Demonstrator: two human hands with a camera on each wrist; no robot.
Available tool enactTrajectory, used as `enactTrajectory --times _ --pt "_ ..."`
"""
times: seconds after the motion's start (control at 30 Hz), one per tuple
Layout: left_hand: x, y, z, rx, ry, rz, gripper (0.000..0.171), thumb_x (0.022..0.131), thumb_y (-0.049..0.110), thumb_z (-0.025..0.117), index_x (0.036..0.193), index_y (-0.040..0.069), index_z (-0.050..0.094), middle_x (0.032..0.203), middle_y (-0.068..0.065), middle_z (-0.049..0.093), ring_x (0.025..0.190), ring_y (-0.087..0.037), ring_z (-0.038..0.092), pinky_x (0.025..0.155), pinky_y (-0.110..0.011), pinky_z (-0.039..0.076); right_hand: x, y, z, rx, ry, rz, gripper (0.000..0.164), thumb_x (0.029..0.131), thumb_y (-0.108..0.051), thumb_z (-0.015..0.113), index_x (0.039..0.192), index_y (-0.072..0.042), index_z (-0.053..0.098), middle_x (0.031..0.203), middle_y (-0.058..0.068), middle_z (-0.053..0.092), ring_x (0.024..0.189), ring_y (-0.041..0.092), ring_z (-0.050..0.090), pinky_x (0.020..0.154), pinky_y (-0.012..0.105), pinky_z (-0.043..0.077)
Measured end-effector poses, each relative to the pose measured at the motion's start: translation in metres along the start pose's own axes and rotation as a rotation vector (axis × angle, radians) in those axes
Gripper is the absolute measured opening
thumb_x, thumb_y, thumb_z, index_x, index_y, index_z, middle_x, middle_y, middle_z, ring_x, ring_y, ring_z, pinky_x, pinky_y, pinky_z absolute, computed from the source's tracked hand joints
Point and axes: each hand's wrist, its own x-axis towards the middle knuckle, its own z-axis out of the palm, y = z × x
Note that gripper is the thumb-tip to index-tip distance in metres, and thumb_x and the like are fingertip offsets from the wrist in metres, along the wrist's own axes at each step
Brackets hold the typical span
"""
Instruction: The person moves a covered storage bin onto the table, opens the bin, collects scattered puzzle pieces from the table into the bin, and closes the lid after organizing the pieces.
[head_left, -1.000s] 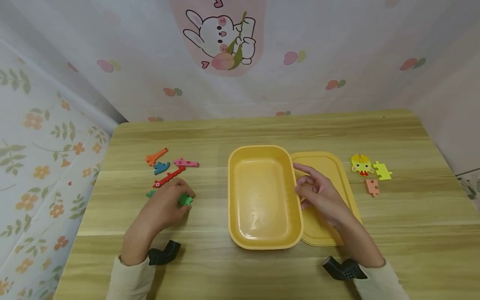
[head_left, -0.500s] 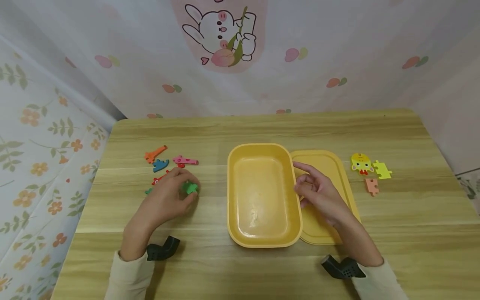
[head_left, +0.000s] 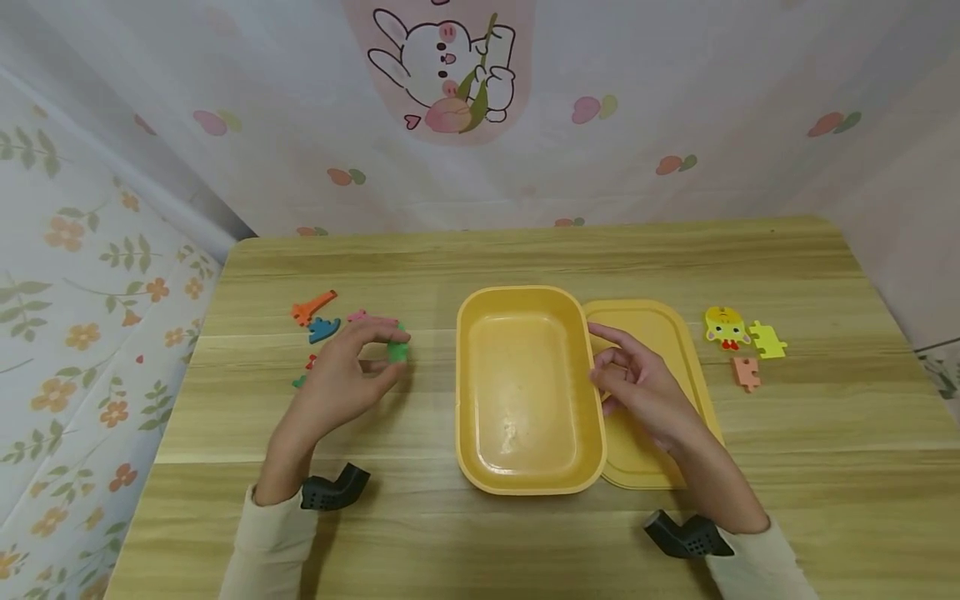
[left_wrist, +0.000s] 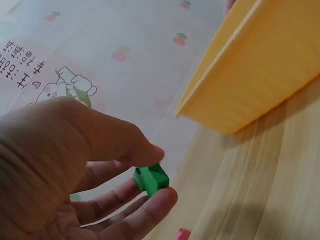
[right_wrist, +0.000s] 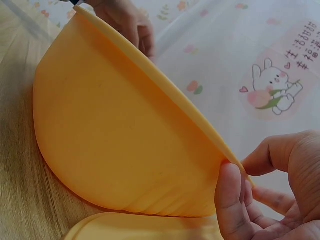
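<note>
In the head view my left hand (head_left: pixel 339 379) pinches a small green puzzle piece (head_left: pixel 398 350) between thumb and fingers, left of a yellow plastic box (head_left: pixel 525 392). The left wrist view shows the green piece (left_wrist: pixel 153 179) held at the fingertips, above the table. My right hand (head_left: pixel 647 393) grips the box's right rim, with thumb and fingers on either side of the wall in the right wrist view. Nothing lies in the box. Close around my left hand are orange (head_left: pixel 311 309), blue (head_left: pixel 323 329) and pink (head_left: pixel 367 318) pieces; red and teal ones are partly hidden beneath it.
A yellow lid (head_left: pixel 660 333) lies flat on the wooden table (head_left: pixel 480 550), partly under the right side of the box. Farther right are a yellow animal-face piece (head_left: pixel 725 327), a plain yellow piece (head_left: pixel 767 340) and a salmon piece (head_left: pixel 746 372). A printed curtain (head_left: pixel 637 100) hangs behind the table.
My left hand has lifted the green piece and moved it up and right, away from the other pieces. My right hand and the box have stayed in place.
</note>
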Motion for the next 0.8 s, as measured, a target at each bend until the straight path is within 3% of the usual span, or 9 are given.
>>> enactTrajectory --times 0.27,0.8 --pt "0.004 0.006 0.006 -0.123 -0.013 0.01 0.035 0.091 0.009 0.072 0.125 0.004 0.065 0.132 -0.007 0.055 0.122 -0.025 0.059 0.092 -0.027 0.061 -0.001 0.0 0.0 0.012 -0.004 -0.009 0.062 0.096 0.002 0.057 0.153 -0.012 0.038 0.094 -0.006 0.057 0.066 0.006 0.06 0.053 0.026 0.058" --pt "0.009 0.025 0.019 -0.167 -0.02 0.072 0.033 0.091 0.016 0.074 0.123 0.012 0.066 0.133 -0.003 0.055 0.119 -0.021 0.06 0.093 -0.027 0.06 -0.001 -0.002 0.002 -0.026 0.013 -0.003 0.062 0.096 -0.001 0.059 0.153 -0.013 0.038 0.095 -0.004 0.057 0.066 0.007 0.059 0.053 0.026 0.058"
